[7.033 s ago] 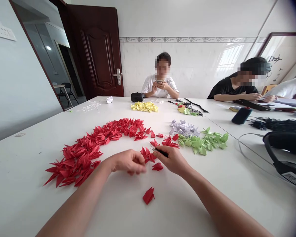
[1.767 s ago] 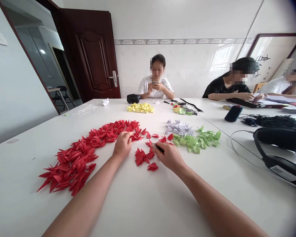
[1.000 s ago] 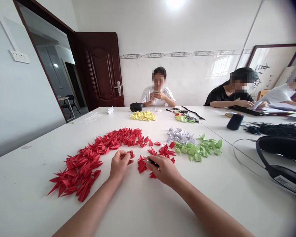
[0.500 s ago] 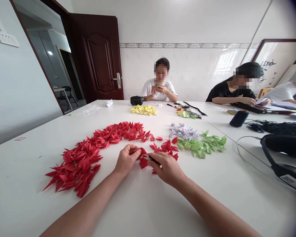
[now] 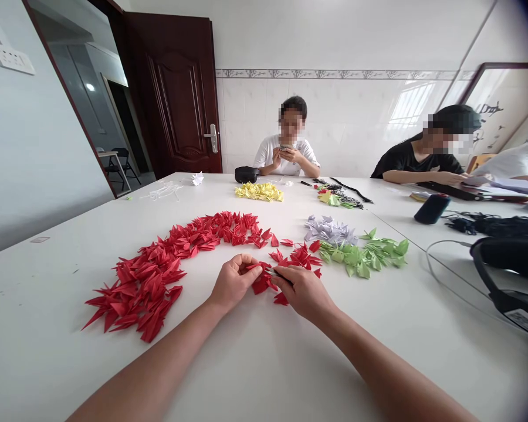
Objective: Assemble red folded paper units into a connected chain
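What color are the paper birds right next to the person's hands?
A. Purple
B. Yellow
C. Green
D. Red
D. The red paper cranes sit right between the left hand and the right hand.

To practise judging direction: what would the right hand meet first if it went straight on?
Probably the small red paper cranes just past the right hand, though depth is unclear.
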The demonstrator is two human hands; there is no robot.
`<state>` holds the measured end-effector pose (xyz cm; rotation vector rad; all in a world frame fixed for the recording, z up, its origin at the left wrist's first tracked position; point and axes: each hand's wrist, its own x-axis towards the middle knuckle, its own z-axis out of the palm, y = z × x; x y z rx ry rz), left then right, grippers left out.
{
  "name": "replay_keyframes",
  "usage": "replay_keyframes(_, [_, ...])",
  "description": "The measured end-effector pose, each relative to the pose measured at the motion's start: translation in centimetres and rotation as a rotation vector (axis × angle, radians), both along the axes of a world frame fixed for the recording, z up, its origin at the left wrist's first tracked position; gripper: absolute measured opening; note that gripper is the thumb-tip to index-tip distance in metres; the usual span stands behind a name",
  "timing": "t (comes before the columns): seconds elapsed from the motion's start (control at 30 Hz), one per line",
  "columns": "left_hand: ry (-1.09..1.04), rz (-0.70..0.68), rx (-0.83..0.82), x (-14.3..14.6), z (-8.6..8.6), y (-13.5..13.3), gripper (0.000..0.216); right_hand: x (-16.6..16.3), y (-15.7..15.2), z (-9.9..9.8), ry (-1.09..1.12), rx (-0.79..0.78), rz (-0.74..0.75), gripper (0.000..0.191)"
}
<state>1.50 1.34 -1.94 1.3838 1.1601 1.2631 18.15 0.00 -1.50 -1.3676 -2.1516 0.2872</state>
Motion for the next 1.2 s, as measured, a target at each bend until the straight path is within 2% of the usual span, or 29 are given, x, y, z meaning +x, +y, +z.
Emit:
replay_keyframes(0.67, [0.008,0.039,-0.021,-0.04,-0.56,0.17,0.030,0.09,0.04,0.07,0.007,0.016,0.000,0.028])
replay_keyframes(0.87, [0.098,0.051,0.027,0.15,-0.01,-0.16,0.023,0.08,0.01,0.15,-0.022,0.019,-0.003,0.028])
replay_keyframes(1.2, [0.067,0.019,0.010,0.07,-0.05,-0.07,0.021,0.17,0.14,0.20,-0.025,0.013,0.002,0.030])
